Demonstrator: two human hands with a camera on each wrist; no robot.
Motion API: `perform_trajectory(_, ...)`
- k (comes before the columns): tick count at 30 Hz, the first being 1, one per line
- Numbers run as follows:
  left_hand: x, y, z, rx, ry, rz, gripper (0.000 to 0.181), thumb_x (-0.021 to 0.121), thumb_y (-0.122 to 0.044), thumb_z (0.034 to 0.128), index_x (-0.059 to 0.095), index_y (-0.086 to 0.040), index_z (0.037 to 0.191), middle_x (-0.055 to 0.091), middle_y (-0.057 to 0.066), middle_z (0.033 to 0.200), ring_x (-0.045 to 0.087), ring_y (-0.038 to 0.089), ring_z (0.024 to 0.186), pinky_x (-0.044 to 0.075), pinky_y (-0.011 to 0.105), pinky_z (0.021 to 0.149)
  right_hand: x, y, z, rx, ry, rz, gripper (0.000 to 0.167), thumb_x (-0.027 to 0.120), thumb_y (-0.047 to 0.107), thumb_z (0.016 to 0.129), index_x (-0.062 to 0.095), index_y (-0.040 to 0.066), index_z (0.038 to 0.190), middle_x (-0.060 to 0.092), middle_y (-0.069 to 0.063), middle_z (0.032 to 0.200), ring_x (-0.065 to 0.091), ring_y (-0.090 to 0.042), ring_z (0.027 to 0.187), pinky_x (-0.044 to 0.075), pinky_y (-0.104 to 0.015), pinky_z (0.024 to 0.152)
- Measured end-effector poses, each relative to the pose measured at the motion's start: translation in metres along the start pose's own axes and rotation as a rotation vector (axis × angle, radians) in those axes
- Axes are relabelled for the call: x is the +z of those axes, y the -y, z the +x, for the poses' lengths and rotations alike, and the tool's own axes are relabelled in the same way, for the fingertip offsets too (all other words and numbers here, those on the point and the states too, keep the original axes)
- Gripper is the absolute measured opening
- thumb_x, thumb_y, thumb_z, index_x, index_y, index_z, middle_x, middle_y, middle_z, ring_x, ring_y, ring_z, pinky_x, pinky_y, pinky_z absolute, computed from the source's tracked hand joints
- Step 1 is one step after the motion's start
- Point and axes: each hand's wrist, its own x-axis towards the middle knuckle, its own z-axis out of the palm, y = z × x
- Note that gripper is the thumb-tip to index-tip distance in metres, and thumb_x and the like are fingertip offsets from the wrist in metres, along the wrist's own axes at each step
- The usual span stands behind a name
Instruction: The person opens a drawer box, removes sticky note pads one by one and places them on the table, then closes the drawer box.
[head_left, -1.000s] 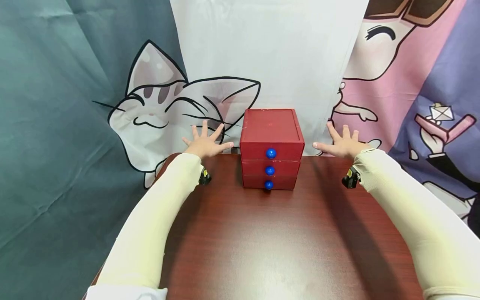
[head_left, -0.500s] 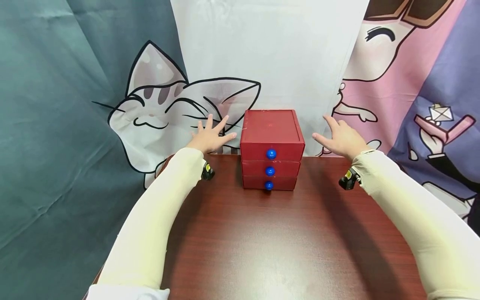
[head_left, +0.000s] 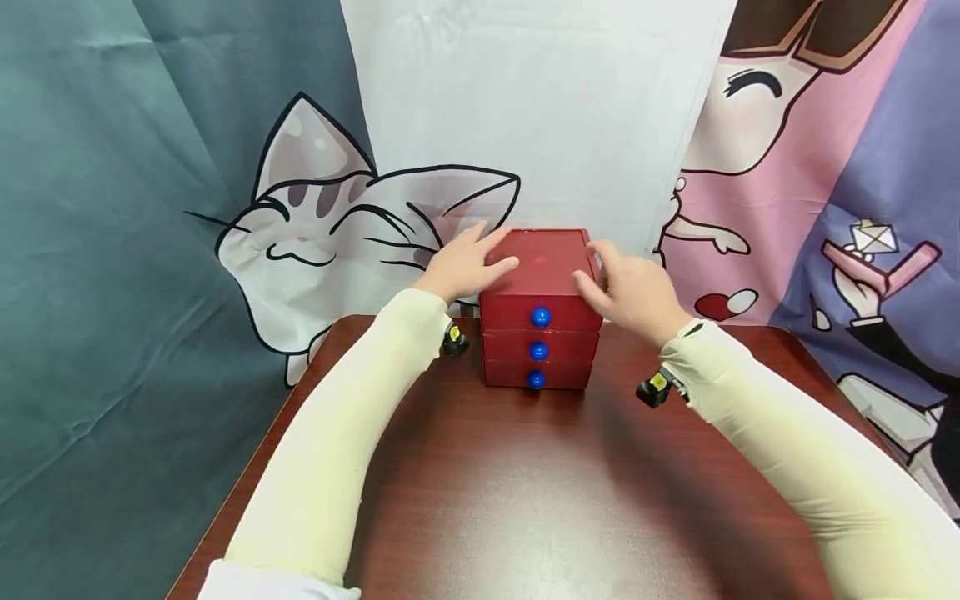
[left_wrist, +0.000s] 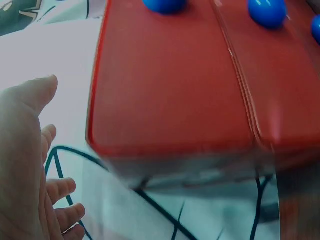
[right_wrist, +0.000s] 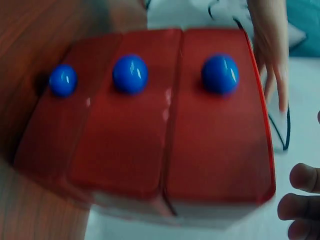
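Observation:
A red stack of three drawer-like boxes (head_left: 539,310) stands at the far end of the table, each front bearing a round blue knob (head_left: 541,317). My left hand (head_left: 459,265) is raised at the stack's upper left, fingers spread and holding nothing. In the left wrist view, a gap shows between that left hand (left_wrist: 25,165) and the red top box (left_wrist: 170,80). My right hand (head_left: 637,293) hovers at the upper right, thumb and forefinger apart, palm holding nothing. Its fingertips (right_wrist: 295,207) lie beside the top box in the right wrist view, apart from it.
The dark reddish-brown table (head_left: 495,483) stretches from the stack toward me. A cloth backdrop (head_left: 600,117) printed with a cartoon cat hangs right behind the table's far edge. Small black wrist cameras (head_left: 654,389) hang below both cuffs.
Both hands have moved inward, from well out to the sides to just over the stack's top edges. The right fingers are less spread than before. The red stack has stayed in place.

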Motion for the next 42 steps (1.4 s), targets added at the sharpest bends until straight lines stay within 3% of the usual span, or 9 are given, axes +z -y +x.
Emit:
perform_trajectory(4,0.004,-0.014,0.007,0.050,-0.001,-0.014,0.066,0.041,-0.063,0.1002,0.027,-0.039,0.160,0.022,0.009,0.167,0.022,0.029,0.153,0.027,0.053,0.119,0.013,0.021,-0.002,-0.137,-0.026,-0.017,0.036,0.063,0.035,0.095,0.058,0.007,0.118,0.062,0.001,0.061,0.055,-0.018,0.045,0.044,-0.036,0.040)
perform_trajectory(7,0.010,-0.020,0.012,0.114,0.039,-0.046,0.062,0.043,-0.058,0.1023,0.030,-0.037,0.160,0.020,0.009,0.167,0.020,0.029,0.153,0.025,0.052,0.120,0.025,0.032,-0.007,-0.211,-0.018,-0.045,0.035,0.065,0.034,0.094,0.058,0.008,0.116,0.061,0.001,0.059,0.054,-0.017,0.044,0.043,-0.035,0.037)
perform_trajectory(12,0.019,-0.020,0.017,0.193,0.146,-0.107,0.061,0.043,-0.054,0.1040,0.029,-0.036,0.160,0.014,0.008,0.169,0.012,0.029,0.155,0.019,0.054,0.122,0.041,0.043,-0.012,-0.248,0.040,-0.104,0.030,0.067,0.035,0.092,0.055,0.012,0.108,0.054,0.001,0.057,0.053,-0.019,0.042,0.043,-0.034,0.037)
perform_trajectory(17,0.026,-0.020,0.019,0.239,0.206,-0.015,0.059,0.038,-0.054,0.1056,0.030,-0.033,0.160,0.018,0.006,0.169,0.011,0.028,0.156,0.009,0.051,0.124,0.052,0.048,-0.014,-0.276,0.082,-0.157,0.031,0.072,0.034,0.091,0.053,0.011,0.095,0.053,0.000,0.057,0.055,-0.019,0.044,0.043,-0.030,0.037)
perform_trajectory(21,0.027,-0.022,0.022,0.264,0.224,0.071,0.057,0.034,-0.053,0.1066,0.033,-0.033,0.159,0.022,0.006,0.168,0.015,0.028,0.155,0.006,0.050,0.125,0.058,0.050,-0.014,-0.261,0.061,-0.174,0.036,0.077,0.034,0.089,0.051,0.009,0.093,0.054,-0.002,0.056,0.058,-0.020,0.046,0.045,-0.031,0.038)
perform_trajectory(28,0.029,-0.023,0.024,0.269,0.239,0.121,0.054,0.032,-0.049,0.1077,0.032,-0.034,0.159,0.021,0.004,0.168,0.014,0.028,0.155,0.009,0.050,0.125,0.065,0.052,-0.012,-0.185,0.040,-0.207,0.031,0.071,0.029,0.089,0.051,0.007,0.094,0.050,-0.002,0.051,0.051,-0.019,0.039,0.045,-0.032,0.037)
perform_trajectory(35,0.032,-0.021,0.023,0.279,0.247,0.121,0.053,0.031,-0.047,0.1085,0.031,-0.033,0.160,0.019,0.004,0.168,0.013,0.029,0.155,0.007,0.048,0.125,0.068,0.056,-0.012,-0.145,0.040,-0.228,0.030,0.070,0.029,0.086,0.051,0.007,0.092,0.047,-0.001,0.049,0.047,-0.018,0.037,0.043,-0.031,0.036)
perform_trajectory(42,0.030,-0.021,0.022,0.275,0.252,0.096,0.054,0.032,-0.047,0.1078,0.032,-0.032,0.160,0.019,0.005,0.168,0.012,0.030,0.155,0.005,0.047,0.125,0.068,0.059,-0.016,-0.159,0.013,-0.252,0.029,0.071,0.028,0.086,0.050,0.008,0.088,0.047,-0.001,0.050,0.046,-0.017,0.037,0.040,-0.028,0.034)
